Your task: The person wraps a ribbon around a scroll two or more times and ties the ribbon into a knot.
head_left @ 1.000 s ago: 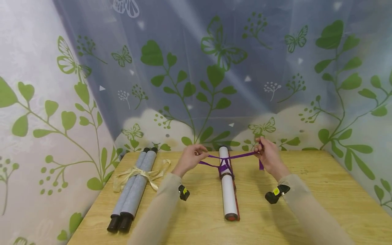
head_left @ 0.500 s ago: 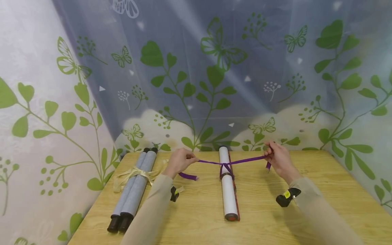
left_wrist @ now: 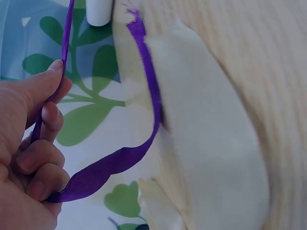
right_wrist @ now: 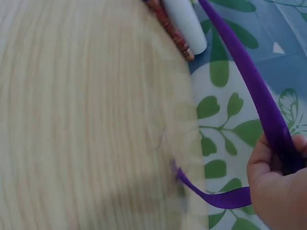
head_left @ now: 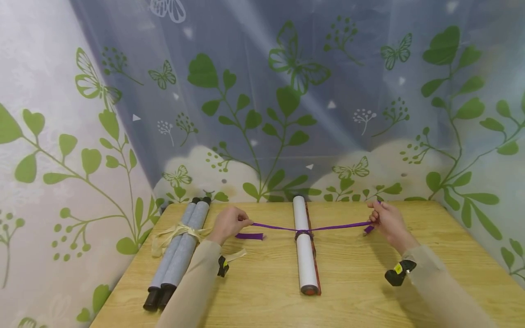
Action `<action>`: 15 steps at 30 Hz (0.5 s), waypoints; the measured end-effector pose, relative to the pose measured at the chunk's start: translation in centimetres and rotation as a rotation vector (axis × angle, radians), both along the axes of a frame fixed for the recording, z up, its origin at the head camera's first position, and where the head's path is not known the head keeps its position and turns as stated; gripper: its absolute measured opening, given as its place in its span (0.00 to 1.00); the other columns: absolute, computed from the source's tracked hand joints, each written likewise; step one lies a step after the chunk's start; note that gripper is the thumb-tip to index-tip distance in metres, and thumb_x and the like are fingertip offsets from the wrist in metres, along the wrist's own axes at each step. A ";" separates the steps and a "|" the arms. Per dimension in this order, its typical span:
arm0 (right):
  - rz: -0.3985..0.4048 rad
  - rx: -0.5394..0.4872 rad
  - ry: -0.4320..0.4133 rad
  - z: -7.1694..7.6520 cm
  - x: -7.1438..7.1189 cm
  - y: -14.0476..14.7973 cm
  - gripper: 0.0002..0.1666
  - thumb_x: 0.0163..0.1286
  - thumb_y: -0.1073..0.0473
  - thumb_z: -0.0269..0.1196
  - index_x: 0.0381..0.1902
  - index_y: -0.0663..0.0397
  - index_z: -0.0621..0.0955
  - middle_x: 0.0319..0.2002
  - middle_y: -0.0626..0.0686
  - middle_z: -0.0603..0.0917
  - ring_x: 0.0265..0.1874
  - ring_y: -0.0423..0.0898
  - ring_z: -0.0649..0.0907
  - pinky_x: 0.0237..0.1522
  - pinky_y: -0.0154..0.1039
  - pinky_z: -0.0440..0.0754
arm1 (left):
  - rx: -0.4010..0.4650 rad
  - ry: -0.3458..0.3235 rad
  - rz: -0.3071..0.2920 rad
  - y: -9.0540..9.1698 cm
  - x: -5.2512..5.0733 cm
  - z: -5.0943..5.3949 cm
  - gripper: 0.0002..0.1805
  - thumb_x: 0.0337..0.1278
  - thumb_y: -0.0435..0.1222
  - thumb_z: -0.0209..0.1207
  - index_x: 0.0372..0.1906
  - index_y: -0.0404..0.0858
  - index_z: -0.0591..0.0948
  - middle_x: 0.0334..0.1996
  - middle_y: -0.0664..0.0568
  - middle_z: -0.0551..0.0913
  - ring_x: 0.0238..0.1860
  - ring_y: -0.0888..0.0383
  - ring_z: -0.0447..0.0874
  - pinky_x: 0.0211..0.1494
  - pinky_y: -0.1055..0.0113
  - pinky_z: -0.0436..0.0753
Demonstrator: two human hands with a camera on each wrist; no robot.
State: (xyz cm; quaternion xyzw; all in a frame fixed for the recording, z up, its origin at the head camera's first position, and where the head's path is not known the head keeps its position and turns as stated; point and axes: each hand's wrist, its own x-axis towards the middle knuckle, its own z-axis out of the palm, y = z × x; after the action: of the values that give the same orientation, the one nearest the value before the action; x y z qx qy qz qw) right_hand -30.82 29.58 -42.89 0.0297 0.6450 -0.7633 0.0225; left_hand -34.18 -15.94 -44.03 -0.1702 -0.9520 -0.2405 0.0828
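Observation:
A white roll (head_left: 305, 262) with dark end caps lies lengthwise on the table, a reddish strip along its right side. Purple ribbon (head_left: 340, 226) circles its middle, and both ends stretch out sideways, nearly level. My left hand (head_left: 229, 224) pinches one end between thumb and fingers; a loose tail (left_wrist: 153, 96) curves out below in the left wrist view. The other end is gripped by my right hand (head_left: 389, 223), with a short frayed tail (right_wrist: 223, 197) hanging from it. The knot at the roll is too small to make out.
Two grey-blue rolls (head_left: 184, 246) with black ends lie at the left, bound by a cream ribbon (head_left: 176, 232) whose tail reaches under my left forearm. The wooden table (head_left: 348, 291) meets a leaf-patterned sheet (head_left: 254, 114) at its back edge.
My hands have moved apart and lower, drawing the purple ribbon outward. Its loops at the roll have shrunk to a tight band, and the left tail has come free of the loop.

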 end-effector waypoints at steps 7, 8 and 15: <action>-0.030 0.292 -0.027 -1.6 -0.1 0.5 0.21 0.81 0.52 0.39 0.50 0.65 0.69 0.25 0.45 0.65 0.27 0.37 0.67 0.35 0.33 0.72 | -0.015 -0.031 0.003 -0.2 0.2 -0.7 0.10 0.60 0.43 0.65 0.27 0.43 0.88 0.20 0.60 0.83 0.20 0.63 0.72 0.27 0.67 0.71; -0.030 0.321 -0.038 -1.7 -0.1 0.5 0.22 0.81 0.52 0.39 0.52 0.67 0.68 0.26 0.45 0.65 0.27 0.37 0.67 0.35 0.34 0.72 | -0.018 -0.031 0.006 -0.2 0.2 -0.8 0.11 0.60 0.43 0.65 0.27 0.43 0.88 0.20 0.60 0.83 0.19 0.62 0.71 0.26 0.67 0.71; -0.013 0.367 -0.100 -2.3 -0.3 0.7 0.25 0.81 0.53 0.39 0.57 0.72 0.68 0.24 0.44 0.68 0.26 0.38 0.72 0.36 0.36 0.76 | -0.024 -0.041 -0.019 0.0 0.0 -1.4 0.10 0.61 0.41 0.64 0.27 0.42 0.87 0.21 0.58 0.83 0.19 0.63 0.71 0.24 0.69 0.70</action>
State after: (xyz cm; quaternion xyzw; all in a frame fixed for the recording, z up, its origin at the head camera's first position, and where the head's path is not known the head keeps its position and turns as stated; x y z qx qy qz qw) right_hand -31.08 30.33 -45.20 0.0755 0.7714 -0.6303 0.0437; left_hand -34.18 -15.94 -45.38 -0.1752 -0.9547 -0.2331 0.0587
